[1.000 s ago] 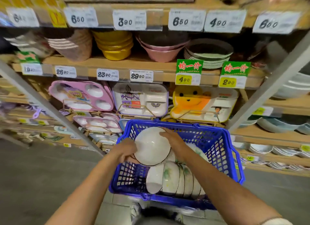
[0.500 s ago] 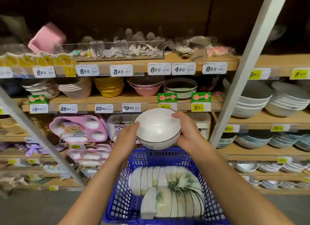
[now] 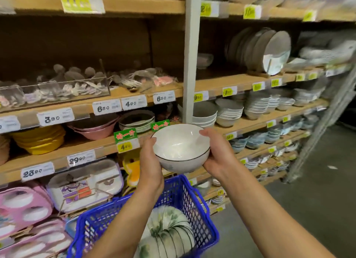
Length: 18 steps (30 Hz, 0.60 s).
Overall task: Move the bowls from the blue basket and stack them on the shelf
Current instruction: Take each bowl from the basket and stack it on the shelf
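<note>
I hold a white bowl [image 3: 180, 148] with a thin dark rim between both hands, its mouth up and tipped toward me, in front of the wooden shelf [image 3: 256, 120]. My left hand [image 3: 151, 163] grips its left side and my right hand [image 3: 217, 155] its right side. Below sits the blue basket [image 3: 190, 204] with several white, green-patterned bowls [image 3: 169, 230] lying on their sides in rows. Stacks of white bowls [image 3: 229, 111] stand on the shelf just right of a white upright post [image 3: 189, 65].
Yellow bowls [image 3: 39, 140], pink bowls [image 3: 94, 127] and stacked plates [image 3: 137, 121] fill the shelf at left. Children's divided trays [image 3: 84, 182] stand below. Upright plates [image 3: 269, 50] lean on a higher shelf. The grey aisle floor [image 3: 317, 190] runs along the right.
Both hands have lifted the bowl out of the basket, turned it from bottom-up to mouth-up, and carried it up and to the right. The view has swung up and right.
</note>
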Tool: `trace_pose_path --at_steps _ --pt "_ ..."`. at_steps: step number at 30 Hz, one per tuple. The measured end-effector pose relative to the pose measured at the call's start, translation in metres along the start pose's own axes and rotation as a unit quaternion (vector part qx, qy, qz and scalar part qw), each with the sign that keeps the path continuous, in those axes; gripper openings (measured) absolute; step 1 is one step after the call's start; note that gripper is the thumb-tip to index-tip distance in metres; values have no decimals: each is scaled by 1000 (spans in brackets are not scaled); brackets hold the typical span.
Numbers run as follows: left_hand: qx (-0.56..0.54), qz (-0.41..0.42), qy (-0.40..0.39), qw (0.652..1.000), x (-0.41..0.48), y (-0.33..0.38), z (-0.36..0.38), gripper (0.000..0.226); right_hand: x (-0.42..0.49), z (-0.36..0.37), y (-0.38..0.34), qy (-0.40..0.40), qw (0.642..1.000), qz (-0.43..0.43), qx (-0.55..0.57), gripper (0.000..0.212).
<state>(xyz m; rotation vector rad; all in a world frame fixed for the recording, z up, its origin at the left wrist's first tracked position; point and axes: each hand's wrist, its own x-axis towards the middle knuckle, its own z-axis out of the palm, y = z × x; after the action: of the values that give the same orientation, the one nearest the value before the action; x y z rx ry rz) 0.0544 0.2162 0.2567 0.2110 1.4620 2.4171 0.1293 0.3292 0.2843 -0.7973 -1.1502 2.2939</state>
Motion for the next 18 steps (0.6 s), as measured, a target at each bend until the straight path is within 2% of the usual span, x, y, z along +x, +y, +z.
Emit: trace_pose_path --at_steps 4,8,13,18 --pt "-2 -19 -33 999 -6 -20 61 25 5 -50 -39 31 999 -29 6 21" --pt "7 -25 -63 998 -11 -44 132 25 15 -109 -81 40 998 -41 12 27" --pt "13 -40 -93 995 -18 -74 223 27 31 -179 -145 34 996 -79 11 17" --pt "23 -20 -103 994 -16 -95 289 29 53 -226 -198 24 995 -98 -14 24"
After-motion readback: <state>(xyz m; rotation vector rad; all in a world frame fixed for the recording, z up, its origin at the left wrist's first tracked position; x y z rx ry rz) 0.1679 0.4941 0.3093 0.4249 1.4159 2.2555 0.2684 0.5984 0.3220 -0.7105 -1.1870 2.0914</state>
